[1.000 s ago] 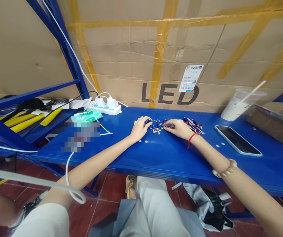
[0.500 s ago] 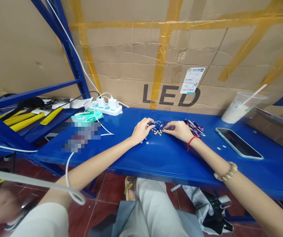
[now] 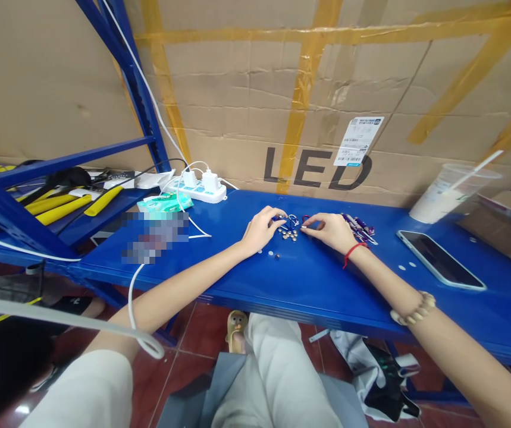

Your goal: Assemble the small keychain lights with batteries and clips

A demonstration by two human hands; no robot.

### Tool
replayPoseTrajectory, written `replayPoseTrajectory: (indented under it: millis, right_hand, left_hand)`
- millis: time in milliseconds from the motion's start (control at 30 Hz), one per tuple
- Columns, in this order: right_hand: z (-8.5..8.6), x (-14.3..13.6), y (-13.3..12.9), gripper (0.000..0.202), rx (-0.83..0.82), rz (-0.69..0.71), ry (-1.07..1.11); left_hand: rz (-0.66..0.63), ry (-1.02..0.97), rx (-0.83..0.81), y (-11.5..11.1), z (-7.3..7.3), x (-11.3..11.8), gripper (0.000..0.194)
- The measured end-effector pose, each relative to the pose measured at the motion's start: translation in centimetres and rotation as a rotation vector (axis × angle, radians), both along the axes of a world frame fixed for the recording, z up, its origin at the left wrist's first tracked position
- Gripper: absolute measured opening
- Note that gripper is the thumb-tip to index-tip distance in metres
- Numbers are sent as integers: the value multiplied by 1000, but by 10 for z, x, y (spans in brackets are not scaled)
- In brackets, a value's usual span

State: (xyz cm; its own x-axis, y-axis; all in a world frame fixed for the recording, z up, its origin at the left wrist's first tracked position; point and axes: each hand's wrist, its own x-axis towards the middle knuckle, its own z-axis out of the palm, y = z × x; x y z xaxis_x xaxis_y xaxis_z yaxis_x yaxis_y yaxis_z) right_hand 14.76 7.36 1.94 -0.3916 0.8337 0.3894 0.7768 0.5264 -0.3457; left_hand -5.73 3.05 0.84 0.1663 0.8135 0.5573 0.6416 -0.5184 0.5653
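My left hand (image 3: 263,230) rests on the blue table with curled fingers, thumb and fingertips close together at a small cluster; whatever they hold is too small to make out. Facing it, my right hand (image 3: 333,232) has thumb and forefinger brought together in a pinch, their contents unclear. Between both hands lie several small gold-coloured round pieces (image 3: 289,236) and metal clasp-like rings (image 3: 291,222). A single round piece (image 3: 277,256) sits apart, nearer to me. Just beyond my right hand is a pile of purple metallic pieces (image 3: 359,226), partly covered by it.
A phone (image 3: 440,258) and a plastic cup with a straw (image 3: 449,193) stand at right, near a cardboard box (image 3: 505,229). At left are a power strip (image 3: 199,191), a green packet (image 3: 163,204) and a white cable (image 3: 134,297). A large carton (image 3: 237,113) stands behind.
The view has shifted slightly, moving the scene rightward. My right fingertips have drawn back a little from the gold pieces. The single round piece near my left hand now shows clear of it.
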Motion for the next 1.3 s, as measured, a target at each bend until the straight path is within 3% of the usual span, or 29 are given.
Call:
replayPoseTrajectory:
  millis: [200, 300, 400, 567, 767, 967, 1100, 1300]
  right_hand:
    - [-3, -1, 1, 25, -6, 35, 64]
    - [-2, -5, 0, 27, -20, 37, 111]
    - [4, -11, -8, 33, -114, 169, 267]
    - [18, -19, -32, 41, -505, 504, 378]
    - [27, -12, -44, 37, -679, 596, 466]
    - [16, -22, -54, 35, -945, 814, 295]
    - [8, -27, -54, 35, -942, 784, 289]
    - [4, -25, -46, 36, -806, 661, 371]
  left_hand:
    - [57, 284, 67, -10, 20, 3, 17]
    - [120, 313, 117, -20, 31, 8, 19]
    - [232, 244, 108, -36, 36, 12, 18]
    - [382, 94, -36, -61, 24, 10, 14]
    - [427, -51, -162, -72, 9, 5, 14]
    - [416, -118, -206, -71, 5, 4, 11]
    - [383, -129, -210, -72, 5, 9, 11]
    - [367, -78, -222, -69, 9, 19, 12]
